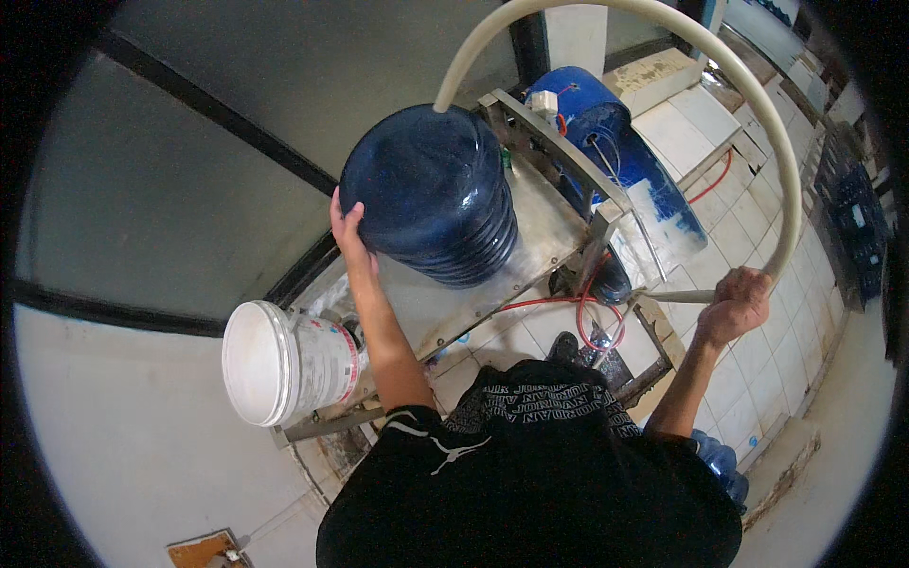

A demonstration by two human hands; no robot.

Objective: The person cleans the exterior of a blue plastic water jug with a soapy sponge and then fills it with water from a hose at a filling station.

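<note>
A large blue water jug (426,180) with a ribbed side sits on a metal bench (554,222), its round smooth end facing up toward me. My left hand (348,230) holds the jug's left side, thumb and fingers against it. Out to the right, my right hand (740,305) is closed around a thick beige hose (781,142). The hose loops high over the scene, and its other end appears at the jug's far rim; whether it touches the jug I cannot tell. A narrow greyish length (677,296) sticks out leftward from my right fist.
A white lidded bucket (260,364) stands at the bench's left end. Beyond the bench lies a cut blue drum (663,204) by a metal frame (559,142). Thin red tubing (578,301) crosses the tiled floor (757,350). Dark glass panels (189,189) rise behind the bench.
</note>
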